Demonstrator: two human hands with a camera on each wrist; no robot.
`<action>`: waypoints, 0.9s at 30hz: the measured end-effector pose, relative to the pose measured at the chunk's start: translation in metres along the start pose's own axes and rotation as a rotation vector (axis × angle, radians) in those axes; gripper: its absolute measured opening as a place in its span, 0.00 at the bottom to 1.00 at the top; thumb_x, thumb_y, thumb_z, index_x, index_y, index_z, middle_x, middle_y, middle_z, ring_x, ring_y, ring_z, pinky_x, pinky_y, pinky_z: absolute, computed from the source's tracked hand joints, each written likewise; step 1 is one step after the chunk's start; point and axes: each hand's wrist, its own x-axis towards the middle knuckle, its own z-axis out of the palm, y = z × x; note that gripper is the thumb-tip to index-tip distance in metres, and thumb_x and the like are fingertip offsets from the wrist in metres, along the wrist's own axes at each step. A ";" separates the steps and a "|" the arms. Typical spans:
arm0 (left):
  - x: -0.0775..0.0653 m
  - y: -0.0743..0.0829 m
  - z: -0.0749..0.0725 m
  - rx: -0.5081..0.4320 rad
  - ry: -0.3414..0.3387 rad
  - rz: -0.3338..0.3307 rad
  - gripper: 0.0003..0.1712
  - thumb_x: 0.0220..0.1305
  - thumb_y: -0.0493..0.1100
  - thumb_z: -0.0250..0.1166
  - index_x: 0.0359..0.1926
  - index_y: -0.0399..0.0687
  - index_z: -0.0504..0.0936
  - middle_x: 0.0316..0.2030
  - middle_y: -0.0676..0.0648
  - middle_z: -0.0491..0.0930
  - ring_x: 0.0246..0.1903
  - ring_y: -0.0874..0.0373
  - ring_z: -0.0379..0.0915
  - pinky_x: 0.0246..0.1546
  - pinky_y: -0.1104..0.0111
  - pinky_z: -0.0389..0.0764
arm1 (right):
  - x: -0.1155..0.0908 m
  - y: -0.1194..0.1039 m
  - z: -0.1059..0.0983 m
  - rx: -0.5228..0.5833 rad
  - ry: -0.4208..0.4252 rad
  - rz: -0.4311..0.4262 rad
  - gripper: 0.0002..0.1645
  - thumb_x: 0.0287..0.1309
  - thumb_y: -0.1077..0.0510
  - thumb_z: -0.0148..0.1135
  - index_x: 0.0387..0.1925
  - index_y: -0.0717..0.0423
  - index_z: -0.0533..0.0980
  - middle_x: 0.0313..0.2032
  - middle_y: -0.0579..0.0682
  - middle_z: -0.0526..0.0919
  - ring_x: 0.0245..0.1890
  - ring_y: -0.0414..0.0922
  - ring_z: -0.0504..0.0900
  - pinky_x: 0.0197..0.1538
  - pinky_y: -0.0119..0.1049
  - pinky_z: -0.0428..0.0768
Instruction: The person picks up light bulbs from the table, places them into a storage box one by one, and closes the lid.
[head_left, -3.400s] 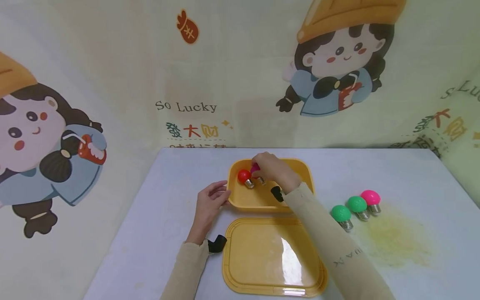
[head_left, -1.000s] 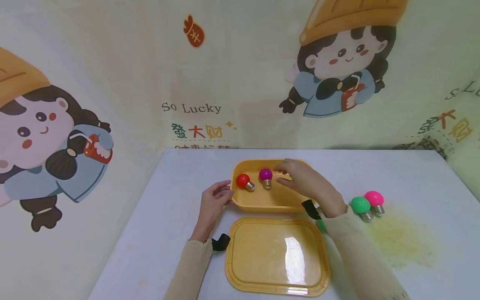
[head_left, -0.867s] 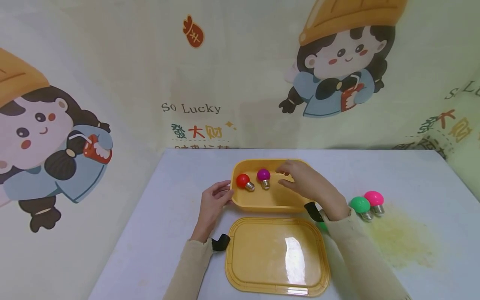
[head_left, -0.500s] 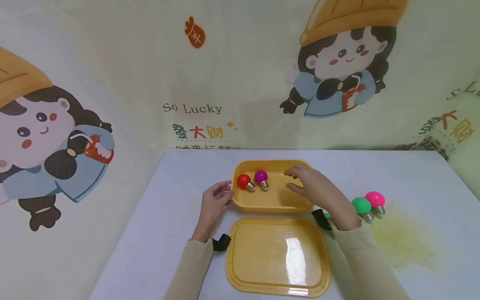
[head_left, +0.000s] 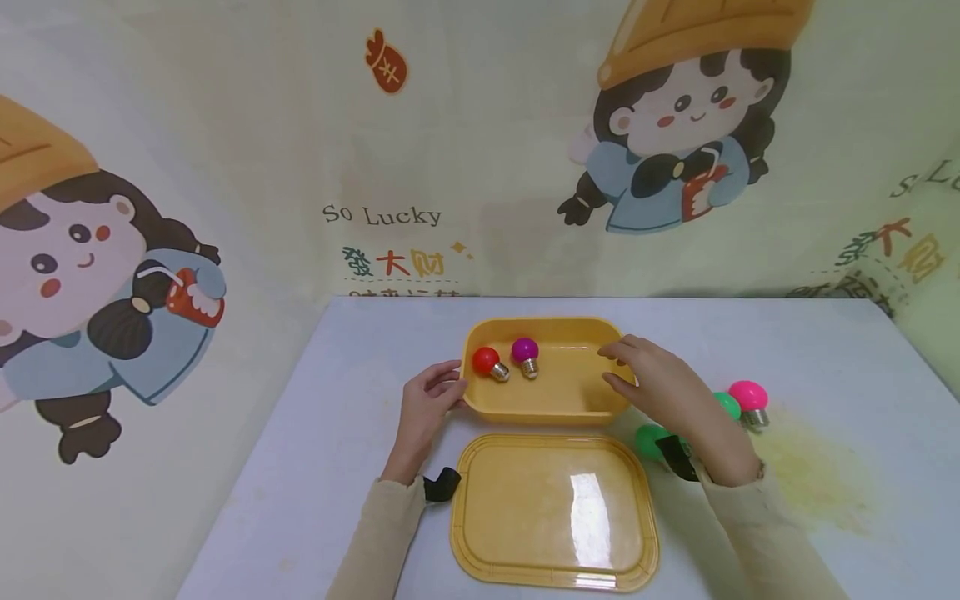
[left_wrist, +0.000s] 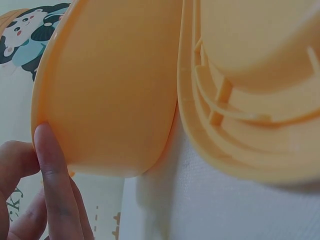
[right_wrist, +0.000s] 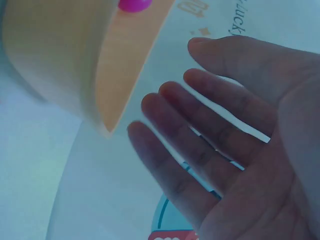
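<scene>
One lid (head_left: 528,517) is lying at 6 o'clock. My left hand (head_left: 424,412), fingers relaxed, is touching, ideally bracing, the box (head_left: 536,414) at 9; my right hand (head_left: 667,387), fingers parted, is hovering empty at 3. Two bulbs (head_left: 525,350) are lying inside, toward 10.

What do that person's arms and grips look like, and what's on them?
The left sleeve and right sleeve are long, plain and cream-coloured. A bent black piece shows by each cuff. The left grip and right grip wear no gloves.
</scene>
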 end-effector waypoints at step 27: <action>0.000 0.000 0.001 -0.014 -0.006 0.016 0.21 0.63 0.34 0.67 0.57 0.37 0.80 0.47 0.36 0.79 0.44 0.41 0.80 0.34 0.71 0.86 | -0.048 0.016 0.005 0.002 0.004 0.031 0.24 0.56 0.58 0.72 0.53 0.64 0.78 0.46 0.55 0.82 0.43 0.52 0.82 0.42 0.48 0.85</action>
